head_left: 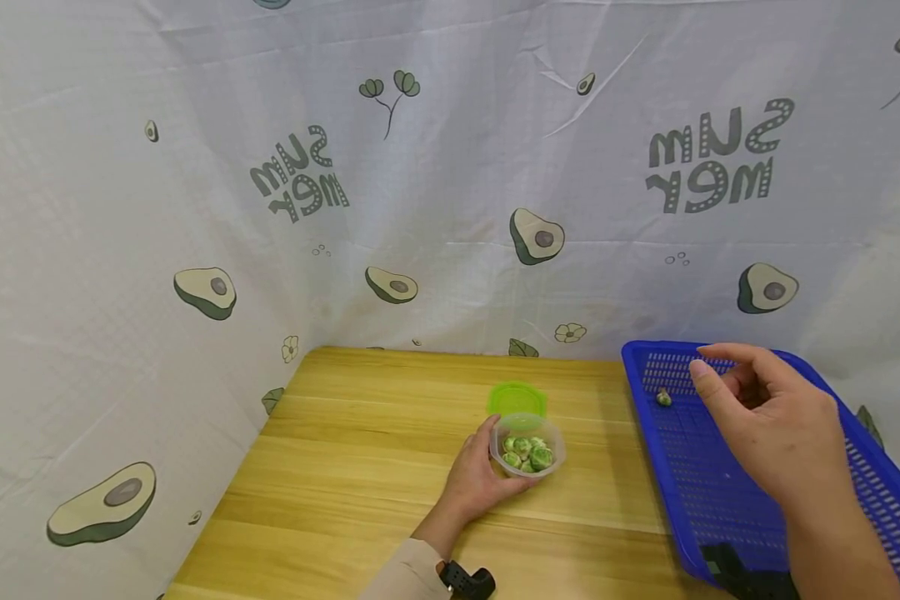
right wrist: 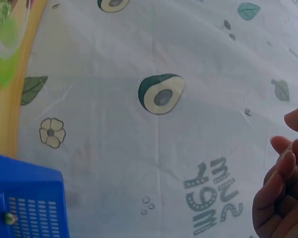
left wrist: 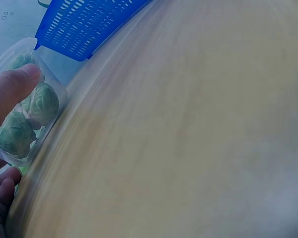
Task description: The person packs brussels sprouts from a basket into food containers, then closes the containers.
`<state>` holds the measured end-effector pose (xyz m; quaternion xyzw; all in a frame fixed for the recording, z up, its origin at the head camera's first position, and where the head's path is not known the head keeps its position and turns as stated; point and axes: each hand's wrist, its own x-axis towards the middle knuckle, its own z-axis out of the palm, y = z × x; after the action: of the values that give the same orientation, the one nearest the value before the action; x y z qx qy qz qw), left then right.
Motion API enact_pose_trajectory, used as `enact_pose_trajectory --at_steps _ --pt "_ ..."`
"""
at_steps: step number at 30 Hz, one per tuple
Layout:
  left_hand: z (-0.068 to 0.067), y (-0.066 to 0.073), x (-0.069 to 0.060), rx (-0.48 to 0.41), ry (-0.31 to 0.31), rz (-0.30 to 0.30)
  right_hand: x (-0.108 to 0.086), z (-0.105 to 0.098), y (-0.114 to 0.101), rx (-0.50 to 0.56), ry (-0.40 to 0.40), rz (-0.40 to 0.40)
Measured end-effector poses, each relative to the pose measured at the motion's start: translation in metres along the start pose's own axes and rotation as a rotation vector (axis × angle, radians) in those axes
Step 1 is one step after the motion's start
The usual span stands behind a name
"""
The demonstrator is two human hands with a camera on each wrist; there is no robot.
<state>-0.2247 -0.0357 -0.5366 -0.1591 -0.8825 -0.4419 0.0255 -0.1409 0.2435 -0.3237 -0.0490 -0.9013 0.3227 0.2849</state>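
Observation:
My left hand (head_left: 474, 479) grips a small clear plastic container (head_left: 559, 457) from its left side, thumb at the near side and fingers round the back. Several green Brussels sprouts (head_left: 525, 452) lie inside it; the left wrist view shows some of these sprouts (left wrist: 42, 103) through the wall. Over the blue basket (head_left: 720, 492) hovers my right hand (head_left: 780, 425), its fingers loosely bent, the thumb apart from them, nothing held. One Brussels sprout (head_left: 663, 397) lies in the basket's far left corner. The right hand and forearm hide part of the basket.
A bright green lid (head_left: 516, 397) lies on the wooden table (head_left: 360, 450) just behind the container. White cloth (head_left: 450, 167) printed with avocados hangs behind and at the left. The basket stands at the table's right side.

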Motion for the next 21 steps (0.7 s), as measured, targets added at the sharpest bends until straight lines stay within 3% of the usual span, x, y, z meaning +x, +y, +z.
enact_pose_trajectory --at_steps 8,21 --pt "-0.002 -0.001 0.0 0.009 0.002 0.003 0.025 -0.005 0.015 -0.093 -0.097 -0.029" --pt "0.001 -0.003 0.0 0.003 0.002 0.004 0.057 0.029 0.068 -0.208 -0.313 0.007"
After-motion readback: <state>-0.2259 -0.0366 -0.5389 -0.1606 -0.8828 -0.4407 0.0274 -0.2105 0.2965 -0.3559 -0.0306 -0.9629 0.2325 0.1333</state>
